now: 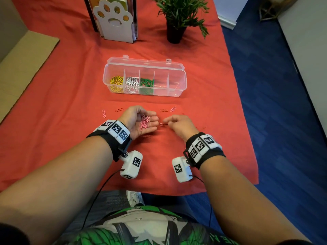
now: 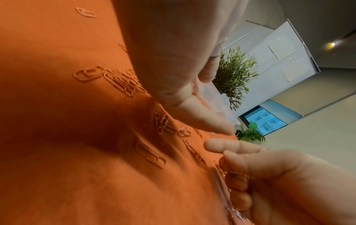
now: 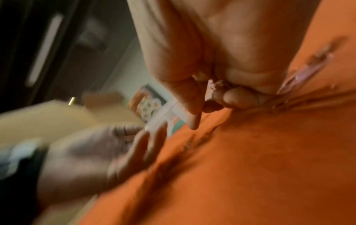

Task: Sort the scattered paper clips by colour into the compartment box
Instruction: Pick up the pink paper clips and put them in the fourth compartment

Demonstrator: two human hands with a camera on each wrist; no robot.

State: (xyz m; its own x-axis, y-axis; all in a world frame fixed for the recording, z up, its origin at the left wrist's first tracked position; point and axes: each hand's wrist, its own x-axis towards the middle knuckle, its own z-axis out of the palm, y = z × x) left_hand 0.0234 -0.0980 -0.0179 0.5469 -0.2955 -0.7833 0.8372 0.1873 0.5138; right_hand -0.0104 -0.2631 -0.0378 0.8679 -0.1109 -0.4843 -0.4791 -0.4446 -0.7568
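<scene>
Orange counter [image 1: 70, 103], near side of the box [image 1: 182, 80] — left hand [image 1: 131, 119] spread, cupping pink clips [image 1: 145, 122]; right hand [image 1: 180, 126] — grip unclear.

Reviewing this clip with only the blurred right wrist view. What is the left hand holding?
Observer: The left hand lies palm up, cradling a small heap of pink wire paper clips.
Reviewer: Which compartments are filled?
Observer: In the clear plastic compartment box, the three leftmost hold yellow clips, white clips and green clips.
Reviewer: Any pink ones left on the table?
Observer: Yes, a loose pink clip lies on the red cloth left of the left hand, and a second pink clip lies beyond the right hand.
</scene>
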